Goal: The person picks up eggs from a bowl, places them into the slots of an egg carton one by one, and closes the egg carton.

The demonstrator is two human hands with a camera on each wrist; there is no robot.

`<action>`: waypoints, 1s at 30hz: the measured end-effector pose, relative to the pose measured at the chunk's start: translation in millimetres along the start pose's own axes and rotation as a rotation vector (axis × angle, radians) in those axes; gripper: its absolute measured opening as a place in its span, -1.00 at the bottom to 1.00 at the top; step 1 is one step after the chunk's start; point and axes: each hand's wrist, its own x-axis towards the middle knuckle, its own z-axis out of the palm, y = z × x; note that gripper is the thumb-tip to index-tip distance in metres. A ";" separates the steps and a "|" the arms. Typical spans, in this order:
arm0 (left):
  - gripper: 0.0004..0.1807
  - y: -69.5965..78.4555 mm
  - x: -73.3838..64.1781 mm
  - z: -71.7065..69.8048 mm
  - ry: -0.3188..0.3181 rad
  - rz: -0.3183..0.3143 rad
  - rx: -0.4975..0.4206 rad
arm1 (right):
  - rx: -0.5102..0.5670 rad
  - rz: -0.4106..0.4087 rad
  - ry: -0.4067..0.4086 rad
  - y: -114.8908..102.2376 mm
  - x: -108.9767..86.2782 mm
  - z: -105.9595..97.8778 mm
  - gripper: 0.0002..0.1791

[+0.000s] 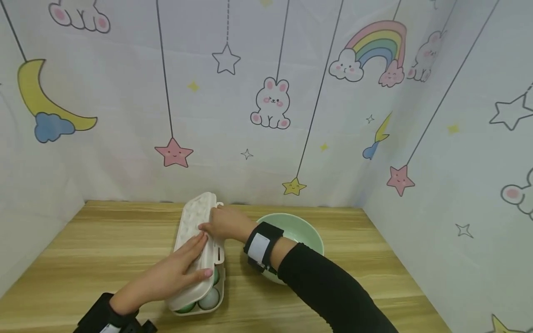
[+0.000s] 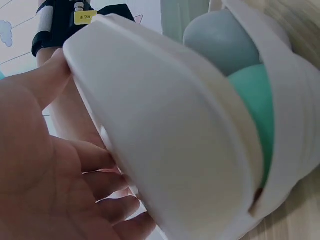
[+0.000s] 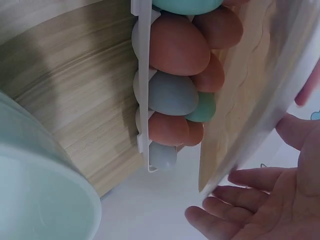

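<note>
A white egg carton (image 1: 221, 282) stands lengthwise on the table, its dimpled lid (image 1: 192, 219) tilted partly closed over the eggs. My left hand (image 1: 166, 277) rests on the near part of the lid with fingers extended. Farther along, my right hand (image 1: 231, 224) touches the lid's right side, also with fingers extended. Through the gap, a grey-blue egg (image 1: 209, 299) shows at the near end. The left wrist view shows a green egg (image 2: 257, 100) under the lid edge. Brown eggs (image 3: 180, 45), grey-blue and green ones fill the rows in the right wrist view.
A pale green bowl (image 1: 310, 231) stands right of the carton, partly hidden behind my right wrist. The wood-grain table (image 1: 125, 231) meets a printed fabric backdrop (image 1: 125, 171) at the back and sides.
</note>
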 end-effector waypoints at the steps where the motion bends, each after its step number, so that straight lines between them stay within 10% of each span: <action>1: -0.06 0.2 -0.3 -0.2 -0.006 0.000 0.001 | -0.009 0.002 -0.014 0.1 0.9 -0.3 -0.35; 10: -0.02 -1.7 -2.5 0.2 -0.102 -0.015 0.011 | -0.021 0.036 -0.125 1.6 -1.0 3.6 -0.45; 30: -0.10 -4.7 -1.7 9.7 -0.153 0.099 0.102 | -0.114 0.100 -0.102 -7.2 -11.0 36.8 -0.42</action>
